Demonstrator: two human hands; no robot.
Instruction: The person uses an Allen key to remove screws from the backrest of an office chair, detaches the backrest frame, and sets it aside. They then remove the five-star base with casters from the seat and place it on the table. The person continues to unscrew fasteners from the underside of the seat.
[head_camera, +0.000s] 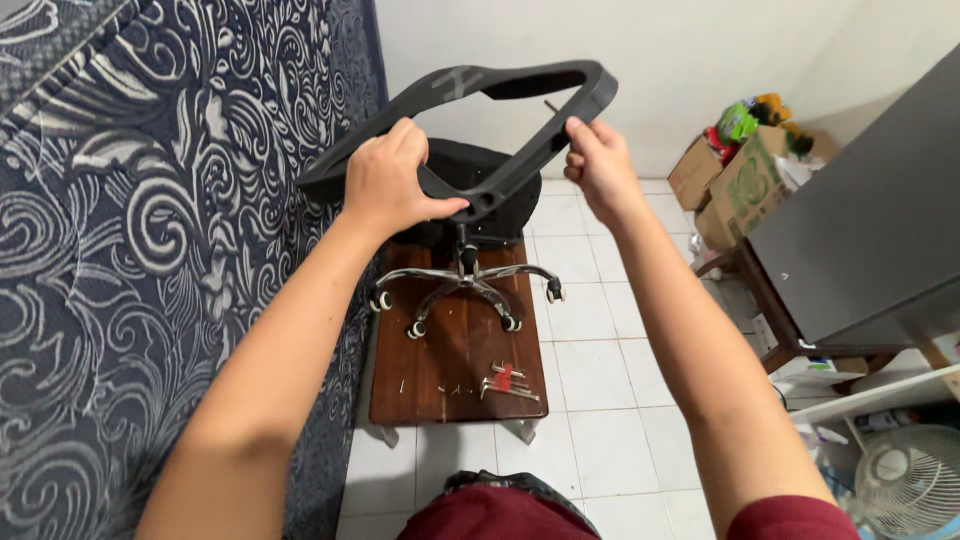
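I hold a dark grey plastic chair frame, a closed loop with an open middle, up in front of me. My left hand grips its lower left bar, thumb underneath. My right hand pinches its right side. Below the frame stands a chair base: a black seat over a chrome five-legged star with black castors, set on a low brown wooden table. Several bolts and a red-handled tool lie near the table's front edge.
A blue and white patterned mattress leans along the left. A dark cabinet stands at the right, with cardboard boxes behind it and a white fan at the lower right. The floor is white tile.
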